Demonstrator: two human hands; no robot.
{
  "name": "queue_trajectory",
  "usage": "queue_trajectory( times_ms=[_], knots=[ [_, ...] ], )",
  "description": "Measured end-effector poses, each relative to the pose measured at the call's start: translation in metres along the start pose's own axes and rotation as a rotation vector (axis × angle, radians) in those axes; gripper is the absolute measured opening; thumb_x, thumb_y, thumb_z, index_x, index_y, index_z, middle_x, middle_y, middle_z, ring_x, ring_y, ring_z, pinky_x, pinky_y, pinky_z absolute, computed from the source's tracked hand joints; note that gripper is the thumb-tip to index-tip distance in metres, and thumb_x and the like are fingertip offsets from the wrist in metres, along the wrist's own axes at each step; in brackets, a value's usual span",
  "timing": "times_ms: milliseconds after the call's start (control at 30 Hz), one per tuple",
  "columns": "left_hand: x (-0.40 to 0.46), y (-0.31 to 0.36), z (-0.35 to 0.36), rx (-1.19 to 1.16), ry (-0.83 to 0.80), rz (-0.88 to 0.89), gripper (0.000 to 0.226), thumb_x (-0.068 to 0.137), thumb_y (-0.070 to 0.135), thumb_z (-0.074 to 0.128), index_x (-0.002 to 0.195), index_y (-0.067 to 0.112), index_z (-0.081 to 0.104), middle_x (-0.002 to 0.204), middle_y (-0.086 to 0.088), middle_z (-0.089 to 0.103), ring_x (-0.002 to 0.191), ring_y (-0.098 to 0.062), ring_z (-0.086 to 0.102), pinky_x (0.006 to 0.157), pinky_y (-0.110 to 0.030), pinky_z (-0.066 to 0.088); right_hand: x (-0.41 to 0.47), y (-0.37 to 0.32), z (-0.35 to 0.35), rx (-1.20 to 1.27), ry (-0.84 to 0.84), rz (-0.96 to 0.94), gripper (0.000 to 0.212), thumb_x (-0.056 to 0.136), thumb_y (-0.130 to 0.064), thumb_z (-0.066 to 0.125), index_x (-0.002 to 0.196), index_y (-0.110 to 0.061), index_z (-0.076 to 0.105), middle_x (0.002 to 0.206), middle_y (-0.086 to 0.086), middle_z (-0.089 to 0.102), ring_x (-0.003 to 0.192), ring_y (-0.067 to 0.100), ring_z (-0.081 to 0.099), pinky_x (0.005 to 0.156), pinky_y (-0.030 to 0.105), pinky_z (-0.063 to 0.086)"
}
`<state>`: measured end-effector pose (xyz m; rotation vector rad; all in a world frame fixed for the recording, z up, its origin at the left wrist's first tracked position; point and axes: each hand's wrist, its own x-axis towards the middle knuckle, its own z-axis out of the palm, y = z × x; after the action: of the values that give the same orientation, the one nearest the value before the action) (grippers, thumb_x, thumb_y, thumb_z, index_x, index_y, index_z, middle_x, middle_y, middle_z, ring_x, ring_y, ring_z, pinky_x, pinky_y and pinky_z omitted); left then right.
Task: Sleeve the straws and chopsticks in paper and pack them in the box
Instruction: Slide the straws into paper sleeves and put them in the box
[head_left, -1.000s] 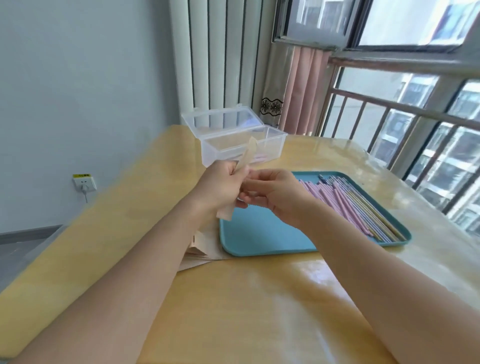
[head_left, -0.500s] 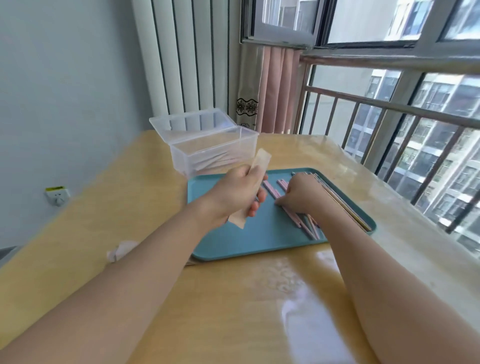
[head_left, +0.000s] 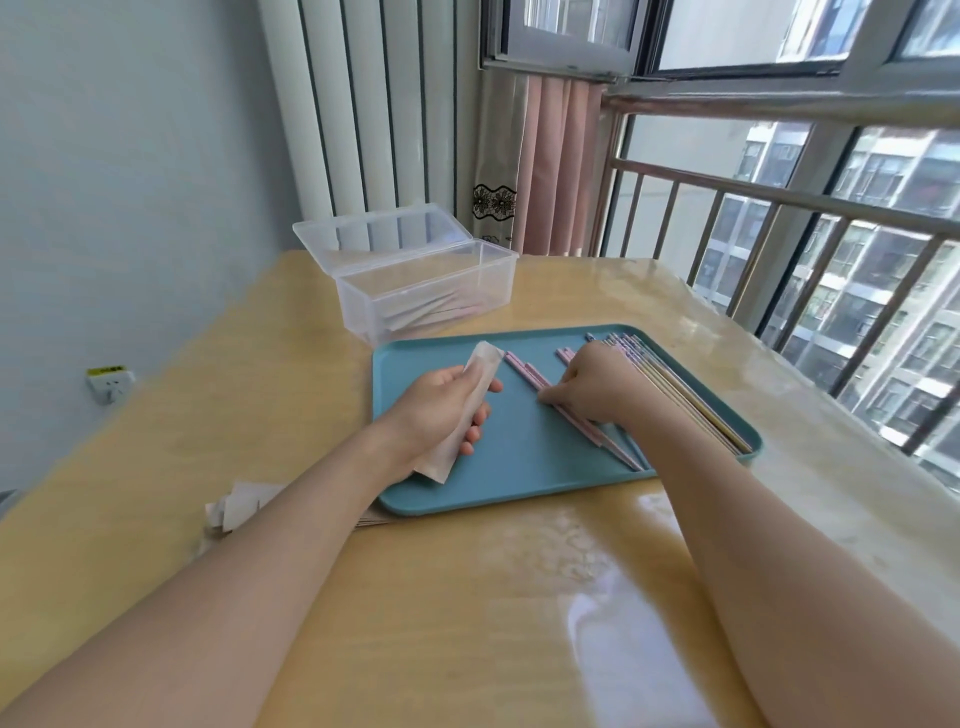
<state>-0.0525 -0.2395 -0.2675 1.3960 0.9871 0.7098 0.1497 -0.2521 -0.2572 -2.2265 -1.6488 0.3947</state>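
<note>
The paper sleeve (head_left: 467, 410) sits in the left hand (head_left: 441, 410), fingers (head_left: 480, 415) curled round its middle, held tilted over the left part of the teal tray (head_left: 519, 467). Its upper end pokes out above the thumb and its lower end hangs past the heel of the hand, close to the tray's near-left rim. The paper is pale, flat and a little creased.

The right hand (head_left: 597, 387) is down on the tray, fingers bent and pinching at pink chopsticks (head_left: 576, 421) that lie slanting across the tray floor. Whether it grips 1 stick or 2 I cannot tell. The sleeve and the chopsticks are near each other but apart, with bare teal tray between the 2 hands.

Just beyond the right hand, along the tray's right side, a packed row of straws (head_left: 685, 400) in pastel stripes runs parallel to the rim.

Behind the tray, near its far-left corner, stands the clear plastic box (head_left: 426, 291), lid tipped back open, with a few sleeved pieces lying in the bottom. Loose paper sleeves (head_left: 239, 504) lie on the yellow counter (head_left: 467, 623) left of the tray, partly hidden by the left forearm. The near counter is glossy and catches window light; a railing (head_left: 779, 208) runs along the right.
</note>
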Motion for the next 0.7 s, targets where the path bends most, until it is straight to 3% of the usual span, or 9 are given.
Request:
queue_trajectory(
  times_ms=[100, 167, 233, 333, 467, 700],
  knots=[
    [0.000, -0.001, 0.001, -0.042, 0.014, 0.003, 0.042, 0.108, 0.036, 0.034, 0.113, 0.005, 0.061, 0.068, -0.006, 0.051, 0.048, -0.014, 0.048, 0.042, -0.023, 0.044, 0.003, 0.005, -0.002, 0.263, 0.103, 0.016, 0.037, 0.089, -0.025, 0.073, 0.067, 0.000, 0.057, 0.054, 0.008, 0.047, 0.048, 0.020, 0.041, 0.051, 0.028, 0.037],
    [-0.001, -0.002, 0.000, -0.040, 0.006, -0.003, 0.040, 0.109, 0.031, 0.033, 0.116, 0.003, 0.061, 0.069, -0.008, 0.055, 0.049, -0.014, 0.052, 0.045, -0.024, 0.048, 0.004, 0.005, -0.009, 0.703, 0.163, 0.037, 0.030, 0.095, -0.018, 0.067, 0.077, 0.006, 0.065, 0.057, 0.007, 0.053, 0.045, 0.014, 0.045, 0.045, 0.025, 0.042],
    [-0.002, -0.001, -0.003, -0.040, -0.022, -0.007, 0.040, 0.109, 0.028, 0.032, 0.118, 0.004, 0.062, 0.071, -0.008, 0.057, 0.052, -0.014, 0.054, 0.048, -0.024, 0.049, 0.004, 0.003, -0.014, 1.145, 0.146, 0.043, 0.021, 0.099, -0.013, 0.062, 0.086, 0.003, 0.062, 0.061, 0.008, 0.056, 0.044, 0.011, 0.050, 0.044, 0.018, 0.046],
    [-0.002, -0.001, -0.007, -0.043, -0.087, -0.016, 0.038, 0.109, 0.029, 0.035, 0.118, 0.008, 0.066, 0.072, -0.006, 0.057, 0.054, -0.013, 0.053, 0.050, -0.024, 0.048, 0.005, 0.002, -0.008, 1.497, 0.140, 0.065, 0.013, 0.101, -0.011, 0.057, 0.096, 0.001, 0.058, 0.066, 0.009, 0.065, 0.052, 0.013, 0.064, 0.054, 0.019, 0.056],
    [-0.003, -0.001, -0.009, 0.001, -0.153, -0.008, 0.038, 0.108, 0.032, 0.036, 0.116, 0.016, 0.070, 0.070, -0.002, 0.056, 0.054, -0.012, 0.049, 0.051, -0.024, 0.046, 0.007, 0.005, -0.004, 1.672, 0.218, 0.085, 0.011, 0.100, -0.008, 0.057, 0.107, 0.000, 0.057, 0.082, 0.014, 0.064, 0.063, 0.016, 0.068, 0.063, 0.022, 0.060],
    [-0.003, 0.000, -0.008, -0.022, -0.191, -0.006, 0.034, 0.108, 0.033, 0.039, 0.130, 0.020, 0.060, 0.071, -0.003, 0.060, 0.054, -0.011, 0.051, 0.050, -0.023, 0.048, 0.006, 0.010, -0.008, 1.699, 0.261, 0.057, 0.010, 0.098, -0.010, 0.061, 0.104, -0.003, 0.055, 0.076, 0.011, 0.064, 0.061, 0.016, 0.068, 0.061, 0.022, 0.059]
  ],
)
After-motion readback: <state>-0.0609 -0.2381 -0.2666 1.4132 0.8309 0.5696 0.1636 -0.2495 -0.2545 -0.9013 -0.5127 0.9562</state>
